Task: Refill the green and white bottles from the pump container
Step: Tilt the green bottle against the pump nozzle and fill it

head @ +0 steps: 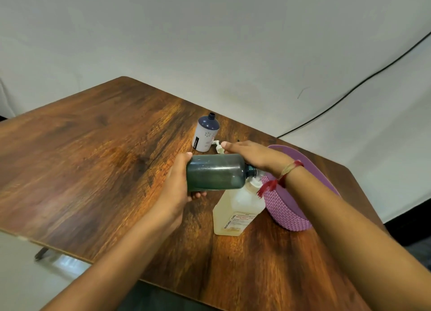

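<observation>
My left hand (177, 182) grips the base of the dark green bottle (215, 172), held on its side with its open neck pointing right, against the white pump head of the pump container (235, 210). The container is pale and square with a printed label, and stands on the table. My right hand (251, 155) lies flat, palm down, over the pump head, with its fingers stretched out to the left. Farther back stands the white bottle (206, 133) with a dark blue top and no cap. A small white pump cap (218, 146) lies beside it.
A purple knitted-pattern basket (289, 213) stands right of the container, partly under my right forearm. The wooden table (93, 159) stretches left and forward. A black cable (349, 87) runs along the white wall at the right.
</observation>
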